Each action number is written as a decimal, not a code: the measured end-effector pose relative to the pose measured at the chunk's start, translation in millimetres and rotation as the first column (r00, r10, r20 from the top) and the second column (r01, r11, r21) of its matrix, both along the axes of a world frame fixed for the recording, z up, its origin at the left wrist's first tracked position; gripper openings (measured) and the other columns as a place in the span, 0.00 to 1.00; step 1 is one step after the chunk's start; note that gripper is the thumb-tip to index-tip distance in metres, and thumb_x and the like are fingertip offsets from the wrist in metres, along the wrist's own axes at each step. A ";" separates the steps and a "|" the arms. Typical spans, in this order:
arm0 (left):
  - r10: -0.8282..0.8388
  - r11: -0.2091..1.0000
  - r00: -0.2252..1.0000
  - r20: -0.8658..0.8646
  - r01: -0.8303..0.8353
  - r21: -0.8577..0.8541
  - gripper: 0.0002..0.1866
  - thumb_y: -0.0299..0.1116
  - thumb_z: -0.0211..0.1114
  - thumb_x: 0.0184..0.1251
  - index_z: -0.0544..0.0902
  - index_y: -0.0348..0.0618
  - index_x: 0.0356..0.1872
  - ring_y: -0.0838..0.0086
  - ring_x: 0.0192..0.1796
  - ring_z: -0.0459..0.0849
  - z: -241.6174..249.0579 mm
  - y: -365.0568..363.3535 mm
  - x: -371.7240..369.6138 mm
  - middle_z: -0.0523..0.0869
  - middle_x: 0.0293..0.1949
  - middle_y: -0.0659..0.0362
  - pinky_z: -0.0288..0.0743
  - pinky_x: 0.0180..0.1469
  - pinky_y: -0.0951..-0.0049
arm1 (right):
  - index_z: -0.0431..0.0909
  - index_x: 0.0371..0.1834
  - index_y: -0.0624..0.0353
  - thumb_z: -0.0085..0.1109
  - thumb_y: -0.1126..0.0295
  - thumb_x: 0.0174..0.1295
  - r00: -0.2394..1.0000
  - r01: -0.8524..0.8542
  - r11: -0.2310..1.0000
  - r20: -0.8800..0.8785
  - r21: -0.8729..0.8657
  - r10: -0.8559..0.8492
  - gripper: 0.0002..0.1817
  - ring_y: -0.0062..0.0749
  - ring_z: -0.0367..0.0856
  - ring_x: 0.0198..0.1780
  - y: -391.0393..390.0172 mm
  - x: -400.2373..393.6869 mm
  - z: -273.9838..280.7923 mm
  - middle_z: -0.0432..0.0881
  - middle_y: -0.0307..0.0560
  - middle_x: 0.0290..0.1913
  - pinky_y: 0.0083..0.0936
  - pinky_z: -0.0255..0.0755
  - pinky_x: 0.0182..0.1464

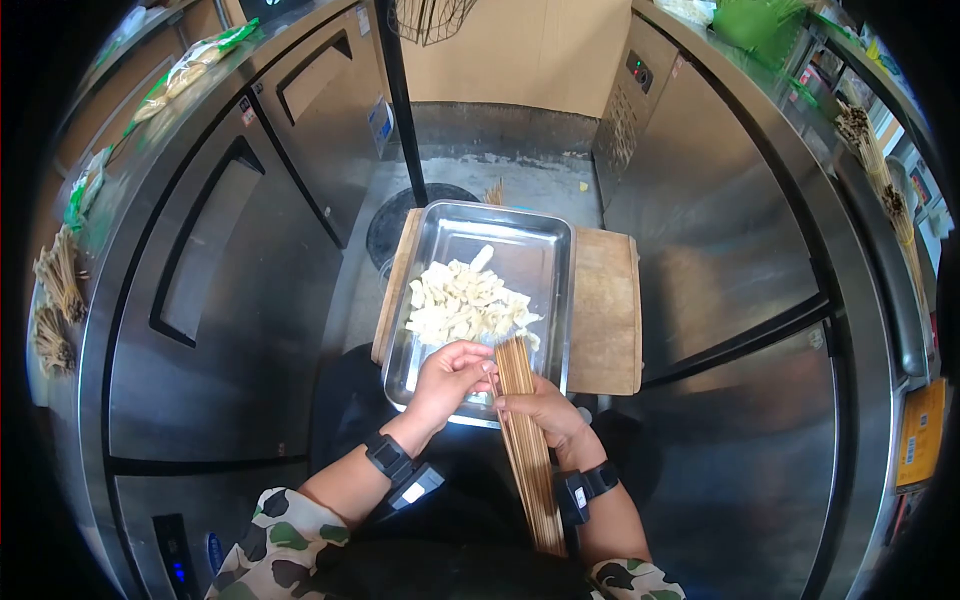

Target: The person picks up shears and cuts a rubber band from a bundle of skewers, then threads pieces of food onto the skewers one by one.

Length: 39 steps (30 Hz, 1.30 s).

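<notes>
A thick bundle of thin brown wooden skewers (527,450) slants down toward my lap, its upper ends over the tray's near edge. My right hand (548,412) is wrapped round the bundle, thumb across its front. To its left, my left hand (452,383) is closed in a pinch, with what looks like one skewer (497,392) at the bundle's edge between the fingertips. Just beyond both hands, a heap of pale, cream-white food pieces (465,305) lies in a rectangular metal tray (540,235). The exact kind of food cannot be made out.
The tray rests on a wooden board (608,310). Stainless steel cabinets (215,330) stand on the left, and more steel cabinets (735,220) on the right. Bundles of sticks (60,275) lie on the left counter. A black pole (402,100) rises behind the tray.
</notes>
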<state>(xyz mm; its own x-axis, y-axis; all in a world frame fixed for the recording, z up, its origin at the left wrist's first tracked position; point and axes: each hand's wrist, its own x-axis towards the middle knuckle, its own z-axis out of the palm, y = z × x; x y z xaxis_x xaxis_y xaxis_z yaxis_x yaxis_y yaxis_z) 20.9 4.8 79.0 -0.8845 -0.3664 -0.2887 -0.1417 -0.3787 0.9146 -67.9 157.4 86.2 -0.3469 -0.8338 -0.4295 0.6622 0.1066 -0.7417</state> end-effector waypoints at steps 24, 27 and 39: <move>0.025 0.043 0.992 0.125 0.123 -0.991 0.06 0.28 0.66 0.49 0.82 0.43 0.31 0.59 0.41 0.77 -48.2 -29.0 -31.4 0.77 0.28 0.55 0.74 0.42 0.63 | 0.72 0.43 0.60 0.62 0.78 0.49 0.999 0.041 0.999 0.029 0.006 -0.041 0.16 0.22 0.76 0.27 1.8 -5.3 -5.3 0.76 0.39 0.28 0.18 0.72 0.30; 0.016 0.038 0.993 0.118 0.117 -0.992 0.07 0.24 0.66 0.51 0.81 0.41 0.32 0.64 0.36 0.80 -47.0 -32.3 -28.5 0.79 0.28 0.57 0.74 0.38 0.67 | 0.72 0.42 0.62 0.62 0.76 0.50 1.000 0.012 1.000 0.004 0.007 -0.012 0.15 0.21 0.77 0.27 1.5 -5.3 -4.9 0.76 0.39 0.28 0.18 0.73 0.30; 0.148 0.868 0.977 0.152 -0.202 0.454 0.13 0.18 0.59 0.61 0.74 0.35 0.46 0.71 0.43 0.82 -32.7 -33.0 0.2 0.82 0.41 0.52 0.78 0.51 0.76 | 0.72 0.40 0.60 0.62 0.77 0.49 1.000 -0.007 1.000 -0.015 -0.011 0.007 0.14 0.22 0.75 0.27 -2.3 0.7 -10.0 0.75 0.38 0.29 0.19 0.72 0.29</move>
<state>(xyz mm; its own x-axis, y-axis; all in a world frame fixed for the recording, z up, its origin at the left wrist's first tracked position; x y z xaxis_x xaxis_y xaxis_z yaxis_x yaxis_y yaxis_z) 21.1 -28.2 46.3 -0.7716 -0.3120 -0.5543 -0.1210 -0.7836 0.6094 -67.2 155.1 76.3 -0.3474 -0.8410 -0.4149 0.6500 0.1029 -0.7529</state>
